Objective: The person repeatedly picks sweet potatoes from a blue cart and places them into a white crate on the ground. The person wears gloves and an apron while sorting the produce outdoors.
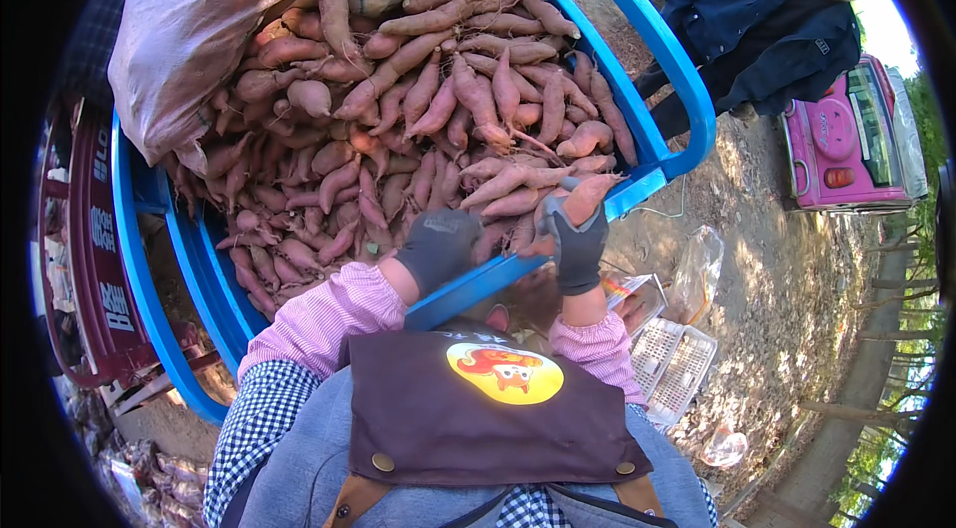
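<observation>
Reddish sweet potatoes [478,95] fill the bed of a blue metal cart [478,289] in front of me. My right hand [579,244], in a dark grey glove, is at the cart's near right rim. It grips a sweet potato [588,198], whose pointed end sticks out past the fingers. My left hand [441,248], gloved in black and grey, reaches over the near rim and is closest to the front of the pile. Its back faces me and its fingers are hidden and a little blurred, so I cannot see whether they hold anything.
Woven sacks [224,27] lie across the pile's far left. A person in a dark jacket [754,20] stands beyond the blue rail. White plastic crates [672,367] and a clear plastic bag [698,266] are on the ground at right. A pink vehicle [844,139] is farther off; a maroon cart [97,244] stands left.
</observation>
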`<state>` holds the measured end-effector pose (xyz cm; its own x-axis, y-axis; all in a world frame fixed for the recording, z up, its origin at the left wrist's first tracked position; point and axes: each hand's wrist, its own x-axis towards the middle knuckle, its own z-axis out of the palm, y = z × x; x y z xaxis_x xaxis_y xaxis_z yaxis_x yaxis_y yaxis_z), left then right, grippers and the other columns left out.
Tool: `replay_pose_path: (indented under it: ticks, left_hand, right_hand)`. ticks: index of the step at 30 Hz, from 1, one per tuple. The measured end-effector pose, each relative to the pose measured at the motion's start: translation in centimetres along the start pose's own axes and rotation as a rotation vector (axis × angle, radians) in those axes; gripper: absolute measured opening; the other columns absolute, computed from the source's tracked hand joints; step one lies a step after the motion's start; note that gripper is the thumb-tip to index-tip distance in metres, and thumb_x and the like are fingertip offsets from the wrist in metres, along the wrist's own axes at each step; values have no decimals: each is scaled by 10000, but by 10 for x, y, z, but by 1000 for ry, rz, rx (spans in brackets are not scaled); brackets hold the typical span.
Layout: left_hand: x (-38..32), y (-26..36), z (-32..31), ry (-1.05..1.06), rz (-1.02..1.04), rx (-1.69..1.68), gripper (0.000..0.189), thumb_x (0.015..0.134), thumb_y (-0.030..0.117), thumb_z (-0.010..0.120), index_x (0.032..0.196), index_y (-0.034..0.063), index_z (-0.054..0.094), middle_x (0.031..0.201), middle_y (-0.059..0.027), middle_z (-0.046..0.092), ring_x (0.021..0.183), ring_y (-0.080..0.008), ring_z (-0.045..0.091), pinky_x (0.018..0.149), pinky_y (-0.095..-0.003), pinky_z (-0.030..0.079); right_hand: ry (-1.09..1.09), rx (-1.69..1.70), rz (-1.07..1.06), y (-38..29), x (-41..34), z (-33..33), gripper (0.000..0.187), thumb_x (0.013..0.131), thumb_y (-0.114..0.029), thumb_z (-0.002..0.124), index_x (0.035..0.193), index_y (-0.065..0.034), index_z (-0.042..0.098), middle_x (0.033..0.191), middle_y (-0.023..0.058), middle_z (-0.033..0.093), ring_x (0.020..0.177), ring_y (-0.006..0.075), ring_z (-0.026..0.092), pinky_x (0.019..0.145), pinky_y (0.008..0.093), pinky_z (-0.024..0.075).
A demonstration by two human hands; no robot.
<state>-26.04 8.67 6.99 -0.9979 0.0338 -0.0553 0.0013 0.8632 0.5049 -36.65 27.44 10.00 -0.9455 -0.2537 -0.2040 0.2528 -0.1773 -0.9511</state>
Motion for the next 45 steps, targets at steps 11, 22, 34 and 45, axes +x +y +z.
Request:
replay_pose_path:
  ticks: [11,22,34,45]
  left_hand:
    - [92,6,92,18,-11,298,708,866,326,707,1514,164,472,1556,-283,400,1265,-476,508,996,-588,464]
    - [-53,-57,-2,-175,-412,-1409,248,973,216,732,1147,55,656,1023,-13,647,894,-97,593,807,-248,484]
    - [-105,-33,11,371,-51,-565,484,784,260,855,1181,48,677,1181,-170,663,1059,-345,665,884,-416,528]
    - [-85,46,7,250,-131,-338,615,797,278,797,1318,-10,639,1146,-255,672,1105,-390,653,940,-447,520]
  right_hand:
    - [1,-139,-221,60,45,-43,449,923,-74,706,1318,47,531,946,96,658,771,177,650,714,296,545]
    - [-30,-90,-120,68,66,-25,310,934,-107,735,1196,3,610,874,58,650,681,151,621,653,278,552]
    - [-698,246,289,55,-44,53,526,1033,-245,599,1486,-8,476,1354,100,627,1207,199,626,1014,338,528]
    - [-547,280,275,54,-65,-18,480,958,-245,737,1339,8,589,1161,94,693,1075,192,643,915,336,540]
